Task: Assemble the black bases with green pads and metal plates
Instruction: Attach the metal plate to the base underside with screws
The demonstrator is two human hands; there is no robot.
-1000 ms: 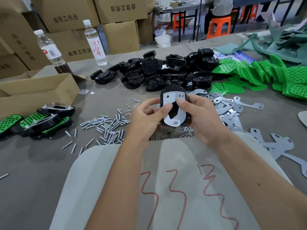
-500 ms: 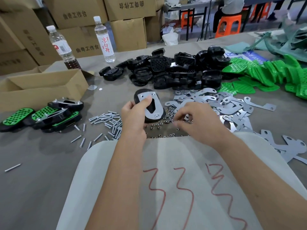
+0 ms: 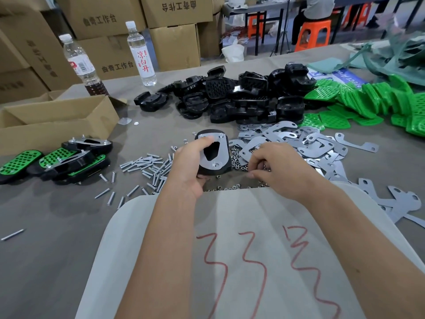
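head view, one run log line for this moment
left hand: holds black base with metal plate on top | right hand: picking at loose nuts | finished units: left of screws

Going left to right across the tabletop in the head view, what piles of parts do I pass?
Finished assemblies → loose bolts → held black base in left hand → metal plates → green pads.

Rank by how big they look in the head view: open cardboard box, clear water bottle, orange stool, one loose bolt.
1. Open cardboard box
2. Clear water bottle; orange stool looks alike, but farther, so unsure
3. Loose bolt
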